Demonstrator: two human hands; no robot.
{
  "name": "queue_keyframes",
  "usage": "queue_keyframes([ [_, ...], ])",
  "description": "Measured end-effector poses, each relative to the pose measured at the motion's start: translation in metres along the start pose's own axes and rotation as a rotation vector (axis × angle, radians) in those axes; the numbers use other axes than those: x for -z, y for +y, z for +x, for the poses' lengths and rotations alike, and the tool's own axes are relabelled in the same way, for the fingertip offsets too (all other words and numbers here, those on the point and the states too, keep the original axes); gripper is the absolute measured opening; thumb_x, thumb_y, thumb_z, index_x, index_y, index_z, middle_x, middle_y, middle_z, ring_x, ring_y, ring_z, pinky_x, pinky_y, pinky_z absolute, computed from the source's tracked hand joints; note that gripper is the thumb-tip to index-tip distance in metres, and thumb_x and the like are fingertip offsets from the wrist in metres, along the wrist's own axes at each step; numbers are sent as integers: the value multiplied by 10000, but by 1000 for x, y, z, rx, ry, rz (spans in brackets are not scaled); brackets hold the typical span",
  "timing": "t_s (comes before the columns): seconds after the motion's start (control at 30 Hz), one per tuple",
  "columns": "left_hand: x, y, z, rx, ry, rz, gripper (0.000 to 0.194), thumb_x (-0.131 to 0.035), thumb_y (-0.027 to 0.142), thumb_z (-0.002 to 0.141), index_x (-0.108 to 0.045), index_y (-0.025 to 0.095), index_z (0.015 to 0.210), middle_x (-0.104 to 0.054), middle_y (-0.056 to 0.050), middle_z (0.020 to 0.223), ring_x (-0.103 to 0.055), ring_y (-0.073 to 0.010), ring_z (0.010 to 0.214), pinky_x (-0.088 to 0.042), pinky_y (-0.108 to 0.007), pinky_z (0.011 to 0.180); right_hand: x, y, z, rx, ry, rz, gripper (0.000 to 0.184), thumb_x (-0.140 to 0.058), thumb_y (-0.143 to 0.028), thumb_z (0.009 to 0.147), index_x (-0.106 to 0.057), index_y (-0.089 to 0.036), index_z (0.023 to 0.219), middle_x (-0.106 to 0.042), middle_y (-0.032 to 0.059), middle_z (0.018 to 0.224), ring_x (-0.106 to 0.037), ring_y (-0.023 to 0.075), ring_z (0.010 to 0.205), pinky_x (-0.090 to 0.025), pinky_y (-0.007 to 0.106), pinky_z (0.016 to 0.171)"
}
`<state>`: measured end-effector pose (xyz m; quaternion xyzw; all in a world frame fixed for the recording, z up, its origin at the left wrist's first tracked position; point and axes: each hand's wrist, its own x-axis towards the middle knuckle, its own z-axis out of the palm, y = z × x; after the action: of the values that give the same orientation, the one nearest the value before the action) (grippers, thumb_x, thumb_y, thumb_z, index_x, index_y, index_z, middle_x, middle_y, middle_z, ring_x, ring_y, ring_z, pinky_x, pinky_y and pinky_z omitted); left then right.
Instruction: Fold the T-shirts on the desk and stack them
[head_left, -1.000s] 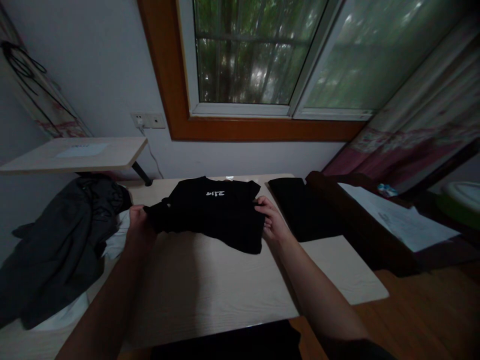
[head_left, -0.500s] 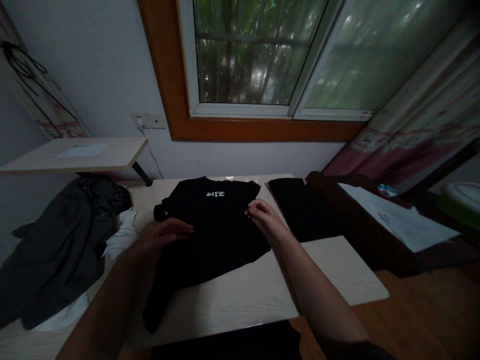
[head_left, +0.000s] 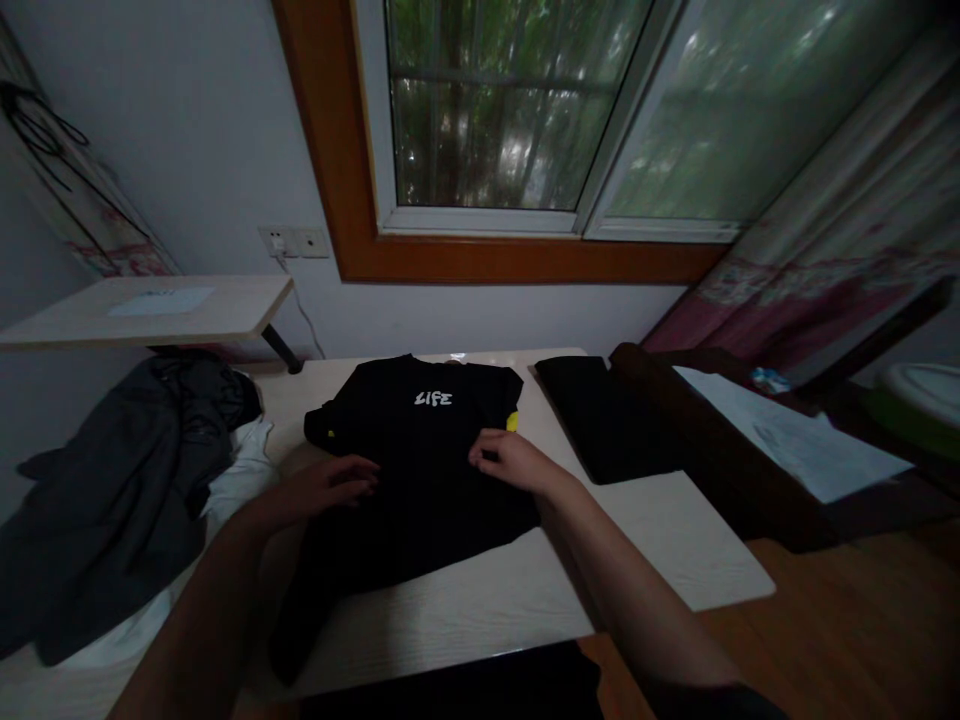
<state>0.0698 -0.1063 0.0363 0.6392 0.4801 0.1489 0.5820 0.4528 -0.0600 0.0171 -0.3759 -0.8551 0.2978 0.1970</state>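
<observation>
A black T-shirt [head_left: 431,500] lies spread on the table, its collar toward the wall and a white print across its upper part. Small yellow patches show at its side edges. Over the left side of the shirt is my left hand [head_left: 341,485], fingers loosely stretched and slightly apart. My right hand [head_left: 514,462] rests at the shirt's right side, just below a yellow patch, with fingers bent and a gap to the thumb. Neither hand visibly grips cloth. The shirt's lower left part trails toward the near edge, partly hidden in shadow by my left forearm.
Folded black cloth [head_left: 600,420] lies on the right of the pale table [head_left: 480,600]. A dark grey garment [head_left: 112,500] and white cloth [head_left: 244,465] are heaped on the left, below a small raised shelf [head_left: 187,320]. A paper sheet [head_left: 795,435] lies beyond the right edge.
My right hand has moved left and toward me over the shirt, uncovering a yellow patch. My left hand has shifted slightly left. The shirt's lower left end has slid a little nearer.
</observation>
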Motion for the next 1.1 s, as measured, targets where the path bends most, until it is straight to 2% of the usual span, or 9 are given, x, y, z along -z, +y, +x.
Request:
queue_keyframes([
  [0.2,-27,5,-13,140,-193,90,619,-592,639,904,-540,226,1362,-754,-72,931,-764,-243,845,-614,-367,756,10,-16,-12,-168,-257,143,163,-629,-275,905,-756,-190,961,-723,9,760,-683,146,660,-514,242,667],
  [0.33,-52,20,-25,169,-341,98,629,-586,601,920,-489,264,1442,-757,-52,900,-757,-215,748,-599,-347,713,12,-23,-18,-303,-395,287,222,-632,-366,921,-741,-185,987,-719,-3,706,-659,122,543,-517,224,597],
  [0.43,-58,29,-30,170,-392,138,601,-575,568,934,-497,270,1450,-764,-57,936,-750,-204,743,-585,-336,718,11,-20,-19,-307,-390,304,249,-626,-375,931,-737,-180,1041,-724,4,717,-666,127,542,-519,228,584],
  [0.5,-54,32,-30,119,-372,194,558,-551,551,952,-521,274,1436,-767,-54,969,-751,-206,786,-580,-336,747,10,-16,-18,-285,-290,261,291,-594,-353,951,-729,-178,1141,-742,23,787,-676,132,565,-531,240,590],
  [0.57,-47,33,-24,18,-257,279,490,-532,527,967,-570,283,1390,-766,-49,1038,-746,-212,880,-572,-351,826,9,-11,-16,-259,-139,191,362,-548,-319,973,-690,-194,1281,-766,63,972,-707,147,649,-567,271,641],
  [0.63,-40,32,-13,-93,-45,375,413,-523,495,975,-632,278,1309,-748,-51,1153,-717,-227,1027,-541,-384,950,9,-5,-15,-209,0,100,435,-527,-273,975,-629,-223,1395,-720,104,1246,-746,194,896,-602,340,816],
  [0.77,-33,28,24,-239,314,468,362,-508,428,973,-665,246,1244,-685,-70,1315,-631,-247,1225,-453,-439,1116,5,4,-14,-144,126,-66,533,-545,-176,934,-575,-246,1461,-446,115,1600,-491,271,1431,-415,476,1179],
  [0.9,-29,15,66,-318,498,604,367,-519,352,950,-670,206,1250,-644,-106,1374,-587,-263,1291,-416,-473,1169,-3,13,-13,-177,169,-203,534,-573,-217,945,-561,-281,1475,-275,98,1691,-355,314,1517,-331,543,1222],
  [1.1,-30,-5,93,-262,732,941,418,-533,330,959,-653,152,1319,-605,-160,1403,-495,-332,1360,-402,-504,1170,-6,28,-9,-317,253,-443,452,-583,-296,970,-623,-236,1416,-401,117,1627,-300,347,1529,-320,551,1222],
])
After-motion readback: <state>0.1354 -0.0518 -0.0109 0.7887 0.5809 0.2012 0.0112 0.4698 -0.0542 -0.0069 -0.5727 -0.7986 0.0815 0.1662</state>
